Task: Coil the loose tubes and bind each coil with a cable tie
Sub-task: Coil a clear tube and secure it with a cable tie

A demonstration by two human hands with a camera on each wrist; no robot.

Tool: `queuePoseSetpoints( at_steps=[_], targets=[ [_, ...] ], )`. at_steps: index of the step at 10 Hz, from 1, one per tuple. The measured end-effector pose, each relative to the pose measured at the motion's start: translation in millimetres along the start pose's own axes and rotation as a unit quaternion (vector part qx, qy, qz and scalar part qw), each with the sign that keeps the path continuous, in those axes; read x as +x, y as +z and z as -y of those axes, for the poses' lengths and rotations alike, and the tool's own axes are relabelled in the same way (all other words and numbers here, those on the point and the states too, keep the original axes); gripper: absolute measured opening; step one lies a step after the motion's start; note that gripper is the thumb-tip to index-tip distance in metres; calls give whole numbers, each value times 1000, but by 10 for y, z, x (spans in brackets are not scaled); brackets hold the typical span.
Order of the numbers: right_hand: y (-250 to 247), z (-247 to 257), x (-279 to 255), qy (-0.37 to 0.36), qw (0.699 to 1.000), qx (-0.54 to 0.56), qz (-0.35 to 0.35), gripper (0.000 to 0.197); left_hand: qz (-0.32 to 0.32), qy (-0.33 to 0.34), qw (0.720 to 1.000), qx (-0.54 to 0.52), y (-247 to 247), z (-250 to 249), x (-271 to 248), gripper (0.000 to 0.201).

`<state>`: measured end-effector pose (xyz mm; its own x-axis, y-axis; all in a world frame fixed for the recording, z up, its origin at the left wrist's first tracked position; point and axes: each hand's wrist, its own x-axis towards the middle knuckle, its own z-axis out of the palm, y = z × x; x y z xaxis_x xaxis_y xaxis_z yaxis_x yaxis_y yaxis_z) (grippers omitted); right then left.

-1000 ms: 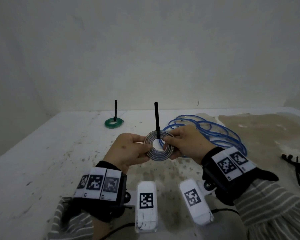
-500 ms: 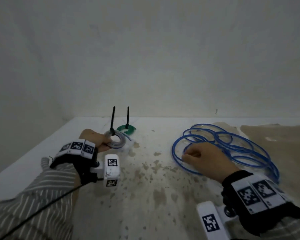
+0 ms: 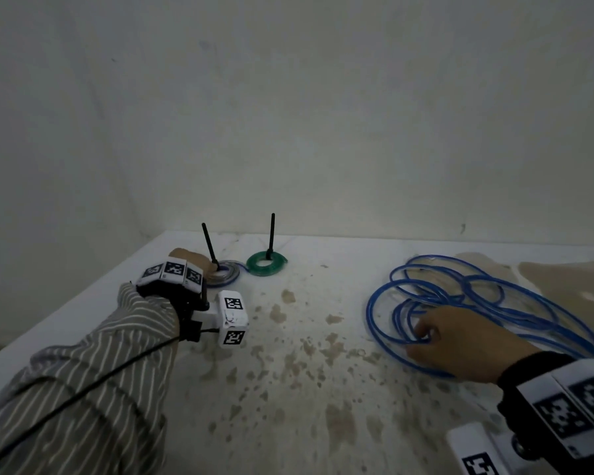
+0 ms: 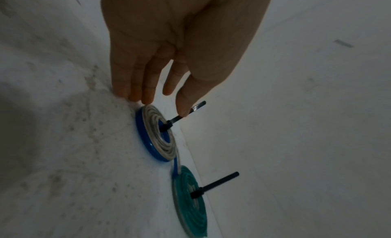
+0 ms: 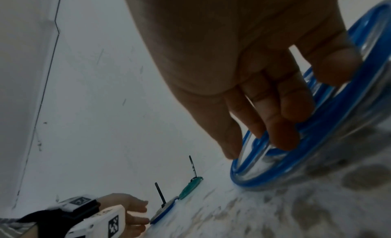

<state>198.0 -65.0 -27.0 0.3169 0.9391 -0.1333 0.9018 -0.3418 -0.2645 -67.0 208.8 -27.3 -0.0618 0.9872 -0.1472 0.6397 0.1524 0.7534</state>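
1. The person's left arm, in a striped sleeve (image 3: 93,365), reached far across the stained white table (image 3: 288,389) toward its far left corner.
2. The left hand (image 4: 175,46) pointed down at the table with its fingers straight and relaxed, gripping nothing.
3. Its fingertips (image 4: 146,98) sat at the edge of a small blue-and-clear coil (image 4: 156,136), which lay flat on the table; I could not tell whether they quite touched it.
4. The thumb lay against the black cable tie (image 4: 182,116) that bound this coil, and the tie's tail stood up at a slight tilt.
5. Just to the right of that coil lay a green coil (image 3: 266,264), also flat, with its own black tie tail (image 3: 271,234) standing nearly upright.
6. A short free end of blue-and-clear tube ran from the first coil to the edge of the green one.
7. The right arm stretched forward on the right side of the table, well apart from the left.
8. The right hand (image 3: 460,341) rested palm down on the near left part of the loose blue tube (image 3: 494,293), which sprawled in wide untidy loops.
9. Its fingers (image 5: 283,124) were curled into the loops, hooking several strands, while the thumb lay just outside the outermost loop.
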Motion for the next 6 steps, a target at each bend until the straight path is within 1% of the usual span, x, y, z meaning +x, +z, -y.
queuePoseSetpoints(
  at_steps=[1, 2, 3, 4, 5, 6],
  targets=[
    [-17, 41, 7, 12, 1000, -23, 1, 45, -8, 53, 997, 48, -32, -213, -397, 39],
    [-67, 63, -2, 23, 999, -49, 6, 39, 16, 107, 994, 31, 63, -363, -681, 29],
    [-85, 34, -11, 26, 998, -50, 13, 25, 120, 159, 980, 27, 213, -490, -1096, 33],
    [-109, -21, -68, 17, 999, -39, -20, 14, 226, 237, 942, 70, 421, -559, -1479, 48],
    [-209, -47, -217, -19, 991, 65, -117, 5, 302, 320, 894, 79, 610, -572, -1797, 51],
    [-298, -48, -367, -78, 954, 210, -196, 8, 316, 365, 875, 29, 734, -589, -2053, 44]
  ],
)
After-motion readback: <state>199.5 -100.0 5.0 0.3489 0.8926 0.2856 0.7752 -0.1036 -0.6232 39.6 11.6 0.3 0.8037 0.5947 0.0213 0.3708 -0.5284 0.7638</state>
